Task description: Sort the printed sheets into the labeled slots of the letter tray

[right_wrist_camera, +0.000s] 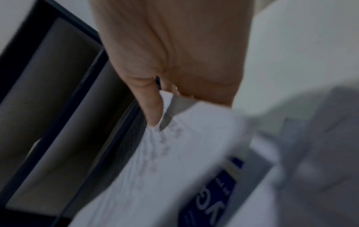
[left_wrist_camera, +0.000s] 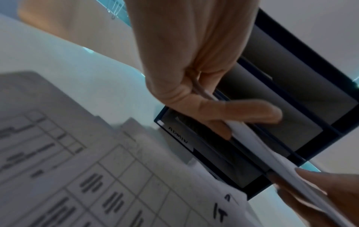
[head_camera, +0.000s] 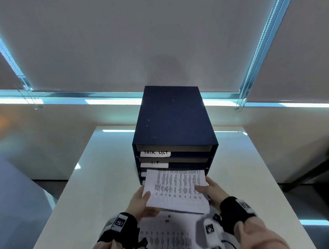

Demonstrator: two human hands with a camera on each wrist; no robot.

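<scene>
A dark blue letter tray (head_camera: 172,120) stands on the white table (head_camera: 86,185), its slots facing me. White labels read TASK LIST (head_camera: 155,153) and I.T (head_camera: 154,163); the left wrist view shows an ADMIN label (left_wrist_camera: 177,137) on the lowest slot. Both hands hold a printed sheet (head_camera: 177,188) by its sides, its far edge at the lower slots. My left hand (head_camera: 140,200) pinches the left edge, thumb on top. My right hand (head_camera: 209,188) pinches the right edge. The same sheet (left_wrist_camera: 258,147) appears edge-on in the left wrist view.
More printed sheets (head_camera: 165,236) lie on the table under my wrists, the top one marked IT by hand (left_wrist_camera: 220,212). Roller blinds (head_camera: 136,40) with bead chains (head_camera: 252,66) hang behind the tray. Bare table lies on both sides of the tray.
</scene>
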